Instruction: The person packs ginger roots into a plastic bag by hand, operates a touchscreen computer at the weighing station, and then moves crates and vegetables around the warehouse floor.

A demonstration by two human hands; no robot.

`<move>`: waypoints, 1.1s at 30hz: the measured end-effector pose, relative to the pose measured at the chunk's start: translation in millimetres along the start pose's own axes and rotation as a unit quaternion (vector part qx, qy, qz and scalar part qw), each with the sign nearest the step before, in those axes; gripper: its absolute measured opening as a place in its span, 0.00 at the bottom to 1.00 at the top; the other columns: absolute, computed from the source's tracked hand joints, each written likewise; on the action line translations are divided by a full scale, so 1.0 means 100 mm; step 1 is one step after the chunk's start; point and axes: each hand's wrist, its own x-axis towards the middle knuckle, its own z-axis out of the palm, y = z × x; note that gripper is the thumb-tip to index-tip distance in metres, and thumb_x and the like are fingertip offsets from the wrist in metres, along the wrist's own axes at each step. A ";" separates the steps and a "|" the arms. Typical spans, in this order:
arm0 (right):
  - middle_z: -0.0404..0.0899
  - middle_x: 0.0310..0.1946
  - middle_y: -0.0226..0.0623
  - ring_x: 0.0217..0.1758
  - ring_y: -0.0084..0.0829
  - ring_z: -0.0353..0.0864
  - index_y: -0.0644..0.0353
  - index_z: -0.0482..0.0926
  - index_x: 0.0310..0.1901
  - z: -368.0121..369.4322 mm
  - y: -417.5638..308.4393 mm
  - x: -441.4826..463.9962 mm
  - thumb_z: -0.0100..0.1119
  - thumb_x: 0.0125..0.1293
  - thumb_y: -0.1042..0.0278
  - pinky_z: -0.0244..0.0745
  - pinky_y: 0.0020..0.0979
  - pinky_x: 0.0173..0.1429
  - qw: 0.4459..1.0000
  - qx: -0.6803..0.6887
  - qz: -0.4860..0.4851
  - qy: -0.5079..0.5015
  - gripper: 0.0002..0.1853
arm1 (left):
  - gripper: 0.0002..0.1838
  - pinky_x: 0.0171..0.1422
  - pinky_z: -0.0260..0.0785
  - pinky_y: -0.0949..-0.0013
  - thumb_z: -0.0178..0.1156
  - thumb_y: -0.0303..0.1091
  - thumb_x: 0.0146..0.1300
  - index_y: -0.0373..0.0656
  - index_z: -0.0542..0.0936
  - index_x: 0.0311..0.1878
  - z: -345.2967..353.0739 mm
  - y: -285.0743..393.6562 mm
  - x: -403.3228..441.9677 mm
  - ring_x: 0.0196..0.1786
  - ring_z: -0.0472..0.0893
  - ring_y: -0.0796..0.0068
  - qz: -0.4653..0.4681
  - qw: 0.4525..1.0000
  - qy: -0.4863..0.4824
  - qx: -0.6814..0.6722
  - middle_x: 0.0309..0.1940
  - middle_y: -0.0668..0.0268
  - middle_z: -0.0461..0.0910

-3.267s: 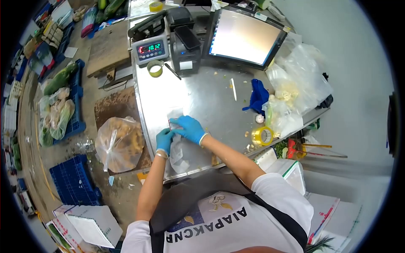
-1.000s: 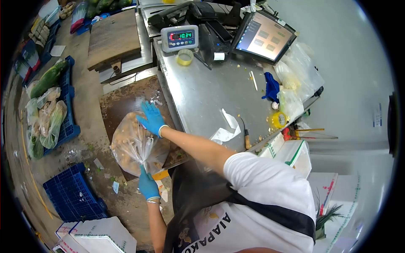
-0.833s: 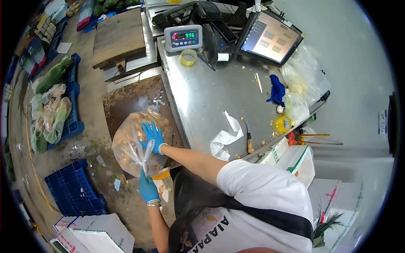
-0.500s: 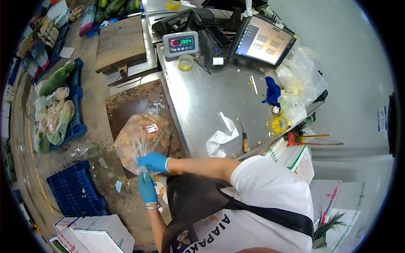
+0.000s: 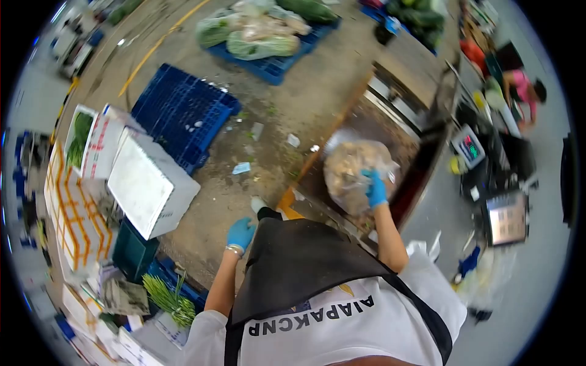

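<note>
My right hand (image 5: 376,190), in a blue glove, grips the top of a clear plastic bag (image 5: 349,168) filled with lumpy tan produce, whose kind I cannot tell. The bag rests on a brown, dirt-stained platform (image 5: 400,133), to the right of my body. Down at my left side, away from the bag, is my left hand (image 5: 240,234), also gloved in blue. Its fingers look loosely curled, with nothing visible in them. The label on the bag does not show from here.
Blue pallets (image 5: 177,116) lie on the floor, with bagged vegetables (image 5: 262,36) on another. White foam boxes (image 5: 143,183) and green stalks (image 5: 171,299) are at left. At right are a lit scale display (image 5: 469,147), a monitor (image 5: 506,219) and another person (image 5: 525,91).
The view has swung left, toward the pallets and boxes. My left hand has let go of the bag and dropped to my side. My right hand remains at the bag.
</note>
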 end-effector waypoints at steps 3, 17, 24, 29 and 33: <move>0.67 0.15 0.21 0.10 0.19 0.54 0.49 0.80 0.36 0.05 -0.21 0.04 0.50 0.71 0.44 0.46 0.24 0.14 0.965 0.242 -0.008 0.102 0.18 | 0.21 0.57 0.71 0.53 0.57 0.46 0.61 0.43 0.79 0.53 -0.39 -1.25 -0.13 0.51 0.79 0.48 -0.096 0.994 -0.037 0.048 0.50 0.49 0.80; 0.60 0.08 0.25 0.07 0.22 0.55 0.46 0.65 0.14 2.26 -1.53 -0.71 0.56 0.65 0.59 0.44 0.26 0.12 0.989 -0.060 -0.029 0.131 0.21 | 0.14 0.31 0.74 0.69 0.55 0.34 0.61 0.35 0.81 0.44 -1.08 -2.87 0.65 0.25 0.82 0.68 -0.380 0.814 -0.023 -0.439 0.29 0.58 0.83; 0.60 0.08 0.25 0.09 0.22 0.58 0.47 0.62 0.13 3.61 -2.05 0.58 0.55 0.66 0.58 0.48 0.26 0.14 0.996 -0.081 0.011 0.030 0.24 | 0.15 0.32 0.73 0.71 0.57 0.37 0.63 0.33 0.81 0.45 -1.64 -2.34 1.78 0.26 0.80 0.72 -0.290 0.863 -0.028 -0.412 0.30 0.60 0.82; 0.61 0.08 0.27 0.10 0.22 0.59 0.47 0.64 0.14 4.53 -3.06 2.39 0.54 0.67 0.58 0.49 0.26 0.15 0.993 -0.111 -0.028 -0.020 0.22 | 0.11 0.28 0.71 0.70 0.55 0.34 0.63 0.36 0.80 0.41 -1.83 -2.21 2.31 0.25 0.79 0.70 -0.418 0.763 0.139 -0.474 0.27 0.59 0.80; 0.62 0.10 0.25 0.10 0.22 0.59 0.50 0.66 0.17 5.37 -3.93 3.81 0.54 0.67 0.60 0.49 0.26 0.16 0.990 -0.098 -0.054 -0.083 0.19 | 0.11 0.28 0.72 0.70 0.58 0.36 0.66 0.40 0.79 0.47 -2.02 -1.63 2.47 0.27 0.82 0.68 -0.486 0.678 0.067 -0.547 0.31 0.59 0.83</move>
